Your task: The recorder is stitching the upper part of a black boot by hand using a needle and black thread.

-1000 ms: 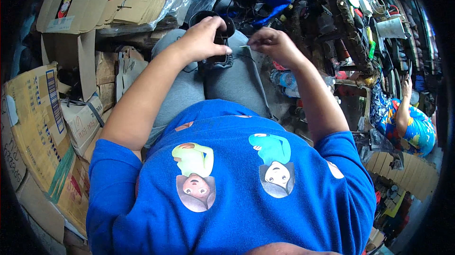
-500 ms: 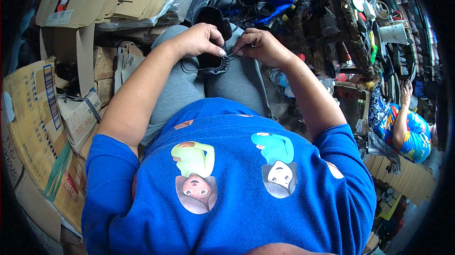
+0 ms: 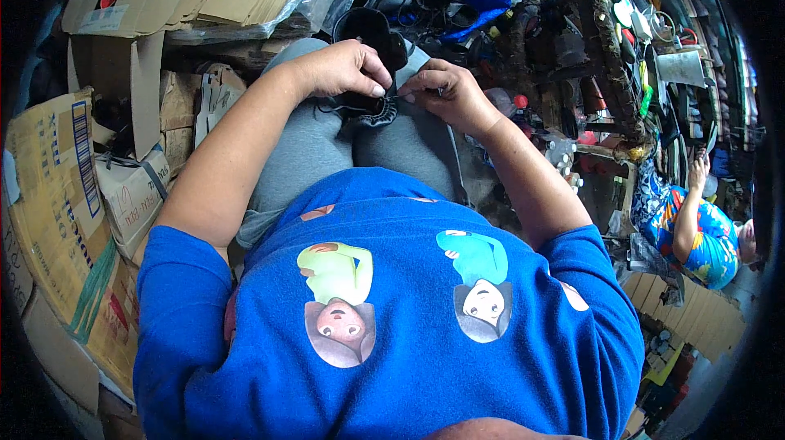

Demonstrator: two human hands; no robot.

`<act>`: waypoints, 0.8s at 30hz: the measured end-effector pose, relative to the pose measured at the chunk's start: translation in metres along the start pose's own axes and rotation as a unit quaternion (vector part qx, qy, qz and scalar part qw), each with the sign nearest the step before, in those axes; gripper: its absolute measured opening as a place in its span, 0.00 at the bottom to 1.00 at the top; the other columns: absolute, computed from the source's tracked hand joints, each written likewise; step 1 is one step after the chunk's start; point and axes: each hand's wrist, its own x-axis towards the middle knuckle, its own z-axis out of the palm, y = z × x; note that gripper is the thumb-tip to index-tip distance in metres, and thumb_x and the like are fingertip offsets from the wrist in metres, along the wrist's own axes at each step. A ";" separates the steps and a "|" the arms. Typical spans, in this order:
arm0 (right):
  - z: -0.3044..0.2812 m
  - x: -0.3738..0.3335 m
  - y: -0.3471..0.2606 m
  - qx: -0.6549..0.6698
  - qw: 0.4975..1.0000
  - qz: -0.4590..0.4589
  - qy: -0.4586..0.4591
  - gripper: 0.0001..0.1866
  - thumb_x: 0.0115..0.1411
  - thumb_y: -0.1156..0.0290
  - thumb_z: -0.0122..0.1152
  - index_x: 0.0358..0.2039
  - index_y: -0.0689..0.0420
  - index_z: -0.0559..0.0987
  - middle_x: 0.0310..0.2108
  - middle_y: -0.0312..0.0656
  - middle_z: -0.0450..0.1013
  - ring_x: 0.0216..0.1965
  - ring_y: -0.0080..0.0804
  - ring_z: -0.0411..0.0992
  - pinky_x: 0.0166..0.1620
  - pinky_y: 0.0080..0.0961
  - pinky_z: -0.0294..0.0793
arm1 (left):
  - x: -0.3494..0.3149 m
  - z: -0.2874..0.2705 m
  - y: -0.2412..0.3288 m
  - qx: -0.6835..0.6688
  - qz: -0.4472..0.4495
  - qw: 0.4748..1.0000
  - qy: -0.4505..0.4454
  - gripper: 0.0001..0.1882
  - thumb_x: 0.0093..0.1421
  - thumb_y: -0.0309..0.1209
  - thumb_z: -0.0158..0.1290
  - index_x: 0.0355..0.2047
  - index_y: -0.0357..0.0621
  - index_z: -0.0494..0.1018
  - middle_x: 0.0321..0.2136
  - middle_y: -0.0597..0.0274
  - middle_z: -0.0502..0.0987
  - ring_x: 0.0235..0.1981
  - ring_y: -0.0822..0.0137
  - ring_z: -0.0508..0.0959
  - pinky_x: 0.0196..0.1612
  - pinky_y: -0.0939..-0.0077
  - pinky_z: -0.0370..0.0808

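Left hand clenched on black gathered leather piece on the lap, right hand pinching its edge, cardboard boxes at left

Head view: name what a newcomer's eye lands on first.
The bright blue shirt with two cartoon figures fills the lower middle. Above it, the left hand and right hand meet over a black pouch-like item on the grey-clad lap. Cardboard boxes stack at the left.

The left hand and right hand both pinched a black shoe on the person's grey lap. Cardboard boxes stood beside.
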 end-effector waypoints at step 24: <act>0.005 0.013 -0.025 -0.193 0.978 -0.013 -0.075 0.08 0.49 0.74 0.60 0.32 0.53 0.81 0.30 0.42 0.71 0.34 0.40 0.73 0.40 0.32 0.72 | 0.002 0.013 -0.002 0.186 0.076 0.959 0.202 0.16 0.41 0.25 0.64 0.33 0.42 0.76 0.35 0.57 0.75 0.41 0.57 0.75 0.44 0.70 0.73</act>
